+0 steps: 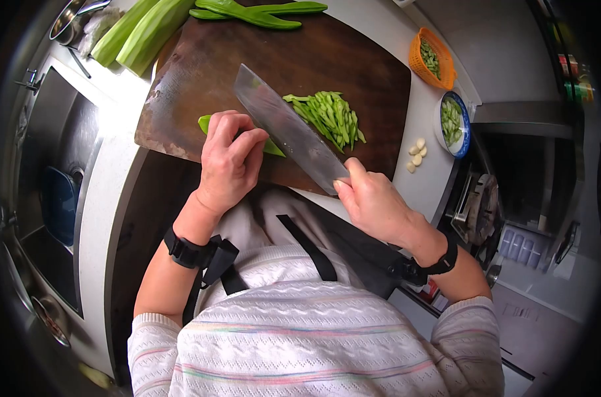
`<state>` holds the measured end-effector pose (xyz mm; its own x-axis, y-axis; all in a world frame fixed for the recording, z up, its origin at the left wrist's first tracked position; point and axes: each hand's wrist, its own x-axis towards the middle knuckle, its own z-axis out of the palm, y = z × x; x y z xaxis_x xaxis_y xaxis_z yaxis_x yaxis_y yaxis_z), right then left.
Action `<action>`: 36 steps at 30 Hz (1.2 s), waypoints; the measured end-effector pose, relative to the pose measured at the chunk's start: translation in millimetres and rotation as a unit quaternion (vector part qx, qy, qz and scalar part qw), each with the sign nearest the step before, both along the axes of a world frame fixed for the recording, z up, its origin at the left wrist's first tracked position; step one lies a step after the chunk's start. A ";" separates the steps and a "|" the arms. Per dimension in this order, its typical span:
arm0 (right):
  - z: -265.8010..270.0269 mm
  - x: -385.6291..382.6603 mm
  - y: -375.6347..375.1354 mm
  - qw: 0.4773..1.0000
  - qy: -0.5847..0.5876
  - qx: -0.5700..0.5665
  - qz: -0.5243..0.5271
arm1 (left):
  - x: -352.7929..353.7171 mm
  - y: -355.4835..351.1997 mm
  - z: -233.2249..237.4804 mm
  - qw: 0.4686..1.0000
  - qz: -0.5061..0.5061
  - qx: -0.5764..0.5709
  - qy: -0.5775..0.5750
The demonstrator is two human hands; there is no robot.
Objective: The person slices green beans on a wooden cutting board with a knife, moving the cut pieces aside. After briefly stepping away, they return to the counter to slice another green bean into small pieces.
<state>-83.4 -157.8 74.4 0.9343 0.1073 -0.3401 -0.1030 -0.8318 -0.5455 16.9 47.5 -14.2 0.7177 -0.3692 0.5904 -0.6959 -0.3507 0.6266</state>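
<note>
My right hand [380, 204] is wrapped round the handle of a wide kitchen cleaver [284, 126]. Its blade slants up and left over a dark wooden cutting board [211, 59]. Just left of the blade, my left hand [229, 159] has its fingers curled down onto a long green pepper [273, 148]. That pepper's ends show on both sides of the hand; the middle is hidden. Right of the blade lies a pile of thin green pepper strips [330, 119] on the board. Several whole long green peppers [254, 14] rest along the board's far edge.
Two pale green peeled gourds [152, 36] lie at the far left, near a sink [56, 139]. Along the right counter are an orange basket [416, 63] of chopped greens, a blue-rimmed bowl [464, 135] of green pieces and several garlic cloves [416, 155].
</note>
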 end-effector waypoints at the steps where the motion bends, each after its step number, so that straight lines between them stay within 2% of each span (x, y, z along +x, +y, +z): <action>1: 1.1 -1.2 -0.6 1.000 -0.002 0.000 -0.006 | 0.6 -0.4 -0.5 1.000 -0.003 0.000 0.000; 7: 16.7 1.4 3.1 1.000 -0.010 0.009 0.008 | 0.1 -0.7 -1.1 1.000 -0.002 0.000 0.008; 20: 7.2 10.6 15.3 1.000 0.012 -0.014 0.019 | 0.4 -1.6 -3.1 1.000 -0.005 -0.008 0.005; 26: -2.3 14.8 19.1 1.000 -0.005 -0.011 0.004 | -0.3 -0.4 -2.9 1.000 0.002 0.011 0.000; 29: -2.0 13.9 19.8 1.000 -0.001 -0.027 0.015 | -2.6 2.7 2.6 0.995 0.034 0.069 -0.057; 31: -1.6 13.9 20.3 0.999 -0.003 -0.035 0.013 | -3.5 3.6 2.5 0.996 0.063 0.058 -0.021; 36: -3.8 14.6 17.2 1.000 -0.003 -0.025 0.008 | -2.2 7.8 -1.0 0.998 0.047 0.037 0.000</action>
<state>-68.8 -140.6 70.5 0.9348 0.1046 -0.3393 -0.0864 -0.8598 -0.5032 14.7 55.3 -15.2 0.7513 -0.3429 0.5638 -0.6577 -0.4589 0.5973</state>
